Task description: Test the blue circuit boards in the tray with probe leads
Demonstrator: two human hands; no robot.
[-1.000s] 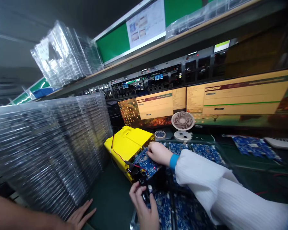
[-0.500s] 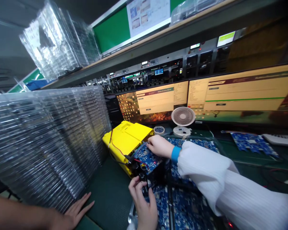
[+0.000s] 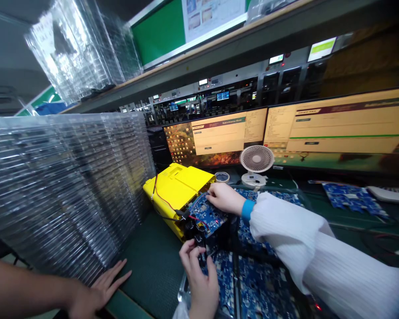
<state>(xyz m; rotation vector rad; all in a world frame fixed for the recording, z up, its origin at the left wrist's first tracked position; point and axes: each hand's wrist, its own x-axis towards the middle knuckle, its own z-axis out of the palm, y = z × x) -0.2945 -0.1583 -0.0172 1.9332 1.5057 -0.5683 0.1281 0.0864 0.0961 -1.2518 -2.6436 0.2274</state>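
Note:
My right hand (image 3: pixel 223 198), in a white sleeve with a blue cuff, lies curled on the far edge of a blue circuit board (image 3: pixel 209 215). That board sits in a yellow fixture (image 3: pixel 174 187) with red and black wires running over it. My left hand (image 3: pixel 198 275) is closed in a pinch on a small black part (image 3: pixel 199 240) at the board's near edge. Both hands are close together at the board.
Another person's bare arm and open hand (image 3: pixel 99 285) rest flat on the green mat at the lower left. A tall stack of clear plastic trays (image 3: pixel 60 190) stands at the left. More blue boards (image 3: pixel 262 288) lie in trays. A small white fan (image 3: pixel 256 160) and two monitors (image 3: pixel 335 128) stand behind.
The view has shifted slightly. My left hand's fingers have worked a little at the black part, and my right hand stays on the board. The other person's hand has barely moved.

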